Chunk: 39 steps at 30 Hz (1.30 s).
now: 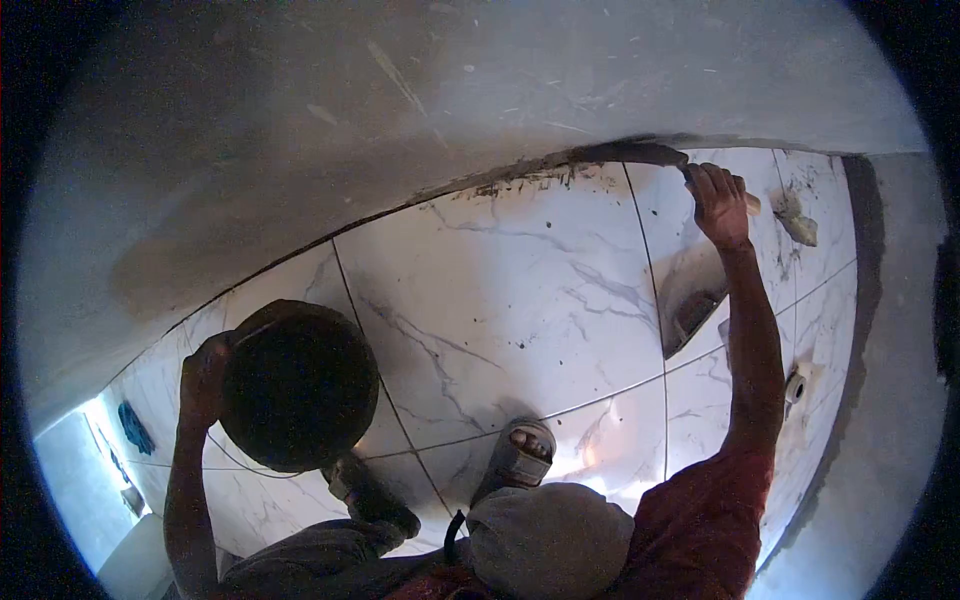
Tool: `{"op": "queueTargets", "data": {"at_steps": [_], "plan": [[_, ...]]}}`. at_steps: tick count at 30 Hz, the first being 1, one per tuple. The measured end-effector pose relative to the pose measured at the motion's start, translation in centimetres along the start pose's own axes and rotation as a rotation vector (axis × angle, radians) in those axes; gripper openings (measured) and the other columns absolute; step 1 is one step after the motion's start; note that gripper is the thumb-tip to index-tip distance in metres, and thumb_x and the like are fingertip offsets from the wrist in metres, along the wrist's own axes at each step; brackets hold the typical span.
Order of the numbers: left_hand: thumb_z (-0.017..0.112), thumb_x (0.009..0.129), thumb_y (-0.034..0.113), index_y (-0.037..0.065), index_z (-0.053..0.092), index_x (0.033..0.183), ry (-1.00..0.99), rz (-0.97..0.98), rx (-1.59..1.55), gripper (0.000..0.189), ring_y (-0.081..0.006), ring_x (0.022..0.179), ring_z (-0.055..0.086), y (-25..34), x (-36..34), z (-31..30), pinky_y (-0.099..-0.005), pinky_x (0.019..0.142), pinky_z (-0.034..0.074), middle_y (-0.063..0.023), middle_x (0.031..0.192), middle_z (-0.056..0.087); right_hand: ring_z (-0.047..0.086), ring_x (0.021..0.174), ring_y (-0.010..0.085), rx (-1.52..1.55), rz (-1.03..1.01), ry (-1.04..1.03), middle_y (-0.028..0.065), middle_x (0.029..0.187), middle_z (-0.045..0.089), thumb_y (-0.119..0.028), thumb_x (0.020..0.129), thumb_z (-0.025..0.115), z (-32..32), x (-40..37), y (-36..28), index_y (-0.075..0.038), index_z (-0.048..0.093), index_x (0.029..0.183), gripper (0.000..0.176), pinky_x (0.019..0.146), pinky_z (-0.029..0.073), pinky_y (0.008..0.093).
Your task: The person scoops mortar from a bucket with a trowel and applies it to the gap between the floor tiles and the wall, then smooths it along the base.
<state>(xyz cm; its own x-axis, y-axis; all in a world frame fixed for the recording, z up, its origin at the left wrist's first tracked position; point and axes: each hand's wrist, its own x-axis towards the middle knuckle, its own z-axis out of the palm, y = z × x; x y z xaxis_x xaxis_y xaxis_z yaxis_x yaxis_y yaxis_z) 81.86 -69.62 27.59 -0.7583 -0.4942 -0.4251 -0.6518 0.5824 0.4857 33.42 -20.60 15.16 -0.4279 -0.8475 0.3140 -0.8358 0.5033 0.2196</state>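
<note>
My left hand [205, 380] grips the rim of a dark round bucket [298, 390] on the left, its inside too dark to make out. At the upper right, my right hand [722, 205] is closed round the wooden handle of a trowel [640, 153]. The trowel's dark blade lies along the joint where the wall meets the tiled floor. Dark mortar [540, 165] runs along that joint, with crumbs of it on the tiles beside it.
White marbled tiles [520, 290] cover the floor between two grey walls [300, 130]. A triangular opening [695, 312] and a pale lump [800, 230] lie on the right. A sandalled foot [525, 445] stands below. A dark cloth [134, 427] is far left.
</note>
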Motion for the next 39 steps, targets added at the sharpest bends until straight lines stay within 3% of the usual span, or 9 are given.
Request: {"op": "queueTargets", "data": {"at_steps": [5,7,11,12,21,26,31,37,39], "plan": [[0.032,0.095,0.043,0.0,0.06,0.104,0.038,0.01,-0.011,0.052,-0.0195,0.081,0.058,0.0,-0.1,-0.1,-0.0342,0.075,0.044,-0.016,0.091,0.064,0.053,0.087,0.0246,0.137,-0.029,0.101,0.0072,0.096,0.055,-0.015,0.083,0.055,-0.8,-0.4,-1.7,-0.011,0.051,0.108,0.026,0.073,0.04,0.0409],[0.032,0.095,0.042,-0.001,0.06,0.103,0.02,0.119,0.192,0.052,-0.0213,0.082,0.058,-1.5,0.2,-0.1,-0.0345,0.076,0.044,-0.0167,0.092,0.064,0.053,0.085,0.0249,0.11,-0.048,-0.052,0.0074,0.094,0.055,-0.014,0.082,0.055,0.8,-1.0,-2.2,-0.01,0.052,0.107,0.025,0.071,0.04,0.0402],[0.033,0.095,0.04,0.0,0.06,0.104,0.002,0.032,0.112,0.049,-0.0226,0.083,0.058,-0.6,0.1,0.1,-0.0346,0.077,0.044,-0.0163,0.092,0.064,0.055,0.081,0.0252,0.016,-0.034,-0.096,0.0074,0.089,0.055,-0.015,0.08,0.055,3.4,0.6,-3.7,-0.011,0.053,0.106,0.026,0.068,0.042,0.0416],[0.034,0.095,0.04,0.0,0.06,0.104,0.022,0.069,0.135,0.049,-0.0225,0.083,0.058,-1.3,0.2,0.2,-0.0344,0.077,0.044,-0.0158,0.092,0.064,0.056,0.081,0.0256,-0.002,0.02,-0.243,0.0078,0.091,0.056,-0.016,0.08,0.055,3.5,1.5,-3.3,-0.011,0.054,0.103,0.024,0.068,0.043,0.0419],[0.033,0.095,0.042,-0.003,0.058,0.104,0.049,0.079,0.084,0.052,-0.0223,0.084,0.058,-2.6,-0.1,0.0,-0.0333,0.079,0.043,-0.0146,0.093,0.064,0.058,0.088,0.0284,0.223,0.028,0.019,0.0106,0.097,0.06,-0.013,0.082,0.057,-0.8,-0.2,-3.5,-0.007,0.055,0.106,0.025,0.073,0.045,0.0425],[0.032,0.095,0.043,-0.002,0.058,0.105,0.041,0.093,0.028,0.053,-0.0229,0.085,0.057,-1.9,-0.3,-0.2,-0.0328,0.079,0.042,-0.0159,0.094,0.063,0.056,0.082,0.025,0.102,0.023,-0.256,0.0087,0.089,0.054,-0.015,0.079,0.054,1.4,-0.3,-4.0,-0.011,0.05,0.109,0.03,0.068,0.042,0.0405],[0.033,0.095,0.041,0.0,0.058,0.105,0.048,0.061,0.029,0.05,-0.0235,0.083,0.057,-1.5,-0.5,-0.2,-0.0336,0.077,0.043,-0.0176,0.093,0.063,0.056,0.083,0.0265,-0.05,-0.062,-0.095,0.0079,0.09,0.056,-0.016,0.079,0.055,0.2,2.1,-4.8,-0.013,0.051,0.108,0.029,0.071,0.043,0.0414],[0.036,0.094,0.044,0.0,0.059,0.104,0.02,-0.027,-0.16,0.051,-0.0198,0.082,0.056,-2.0,-0.9,-0.8,-0.0333,0.076,0.043,-0.0149,0.09,0.063,0.056,0.085,0.0309,0.207,0.018,0.025,0.012,0.095,0.059,-0.008,0.078,0.059,-3.2,0.5,-5.8,-0.007,0.055,0.103,0.025,0.07,0.044,0.0415],[0.037,0.093,0.047,0.0,0.059,0.103,0.085,0.008,-0.165,0.053,-0.0179,0.082,0.055,-1.7,-0.9,-0.6,-0.0333,0.076,0.043,-0.014,0.089,0.063,0.056,0.082,0.0305,0.113,-0.023,-0.191,0.0115,0.093,0.058,-0.015,0.079,0.058,-1.4,-0.4,-6.0,-0.009,0.056,0.101,0.023,0.069,0.045,0.0418]]}}
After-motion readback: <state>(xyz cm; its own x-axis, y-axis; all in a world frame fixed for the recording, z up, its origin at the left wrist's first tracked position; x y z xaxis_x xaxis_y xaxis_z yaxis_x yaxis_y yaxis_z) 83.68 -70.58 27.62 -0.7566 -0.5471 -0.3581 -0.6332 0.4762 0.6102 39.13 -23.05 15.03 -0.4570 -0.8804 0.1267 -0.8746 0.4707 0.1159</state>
